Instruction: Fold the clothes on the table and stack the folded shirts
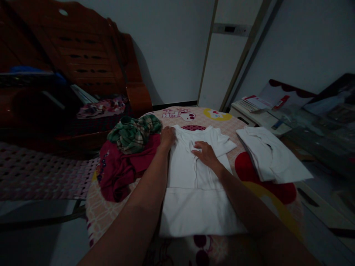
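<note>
A white short-sleeved T-shirt lies spread in front of me, its neckline away from me and its lower part turned up in a wide band. My left hand is closed on the shirt's left shoulder edge, with its fingertips partly hidden. Over the chest my right hand is curved, thumb and fingers apart, close above wrinkled cloth. One sleeve sticks out to the right; the left sleeve is not visible.
A patterned cloth covers the round table. Left of the shirt lie a crumpled green plaid garment and a magenta garment. Folded white clothes lie at right. Beyond stand a wooden bench and a low cabinet.
</note>
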Demonstrator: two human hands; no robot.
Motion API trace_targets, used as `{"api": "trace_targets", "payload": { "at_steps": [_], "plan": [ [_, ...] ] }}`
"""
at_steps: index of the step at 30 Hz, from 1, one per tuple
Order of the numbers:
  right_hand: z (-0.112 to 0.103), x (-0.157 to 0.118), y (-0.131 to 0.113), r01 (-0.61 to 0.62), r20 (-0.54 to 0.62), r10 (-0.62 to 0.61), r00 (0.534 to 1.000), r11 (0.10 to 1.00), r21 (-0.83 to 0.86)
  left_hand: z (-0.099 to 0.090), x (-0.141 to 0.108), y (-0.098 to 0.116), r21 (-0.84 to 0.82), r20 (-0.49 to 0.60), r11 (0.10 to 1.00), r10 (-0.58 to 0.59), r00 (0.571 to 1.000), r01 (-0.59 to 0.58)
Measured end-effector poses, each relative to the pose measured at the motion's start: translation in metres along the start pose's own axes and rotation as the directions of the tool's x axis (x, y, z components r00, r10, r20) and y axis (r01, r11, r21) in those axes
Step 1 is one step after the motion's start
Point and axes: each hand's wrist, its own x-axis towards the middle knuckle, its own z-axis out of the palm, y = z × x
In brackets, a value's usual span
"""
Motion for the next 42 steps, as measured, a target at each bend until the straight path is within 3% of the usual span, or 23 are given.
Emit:
{"api": "trace_targets", "payload": {
  "at_steps": [4, 7, 11, 15, 20, 24, 28, 32, 37, 42],
  "plan": [
    [-0.004, -0.001, -0.009, -0.003, -0.035, 0.005, 0.999, 0.998, 0.069, -0.005, 0.002, -0.003, -0.163, -0.085, 0.982, -0.113, 0.99, 0.098],
    [-0.009, 0.001, -0.011, -0.029, -0.129, 0.051, 0.99, 0.985, 0.169, -0.009, 0.003, -0.005, -0.256, -0.104, 0.955, -0.183, 0.978, 0.152],
    [-0.02, 0.007, 0.0, -0.128, -0.325, 0.218, 0.92, 0.952, 0.276, -0.011, 0.004, -0.007, -0.351, -0.125, 0.92, -0.232, 0.965, 0.176],
    [-0.027, 0.009, 0.017, -0.291, -0.299, 0.421, 0.856, 0.871, 0.396, -0.008, 0.005, -0.01, -0.42, -0.118, 0.881, -0.293, 0.949, 0.219],
    [-0.031, 0.009, 0.022, -0.325, -0.354, 0.47, 0.808, 0.858, 0.398, -0.008, 0.006, -0.009, -0.429, -0.097, 0.877, -0.282, 0.954, 0.216],
    [-0.032, 0.009, 0.018, -0.388, -0.275, 0.523, 0.807, 0.82, 0.421, -0.012, 0.005, -0.006, -0.369, -0.064, 0.921, -0.157, 0.986, 0.123],
    [-0.031, 0.007, 0.021, -0.363, -0.255, 0.492, 0.832, 0.832, 0.42, -0.012, 0.005, -0.004, -0.345, -0.007, 0.937, -0.068, 0.998, 0.061],
    [-0.031, 0.006, 0.024, -0.348, -0.26, 0.459, 0.85, 0.858, 0.376, -0.008, 0.006, -0.004, -0.346, 0.019, 0.935, -0.075, 0.997, 0.077],
    [-0.032, 0.008, 0.024, -0.384, -0.228, 0.494, 0.839, 0.834, 0.395, -0.003, 0.009, -0.003, -0.392, 0.017, 0.916, -0.082, 0.997, 0.082],
    [-0.035, 0.009, 0.026, -0.354, -0.144, 0.43, 0.892, 0.859, 0.369, -0.001, 0.013, -0.002, -0.398, -0.012, 0.913, -0.105, 0.994, 0.092]
  ]
}}
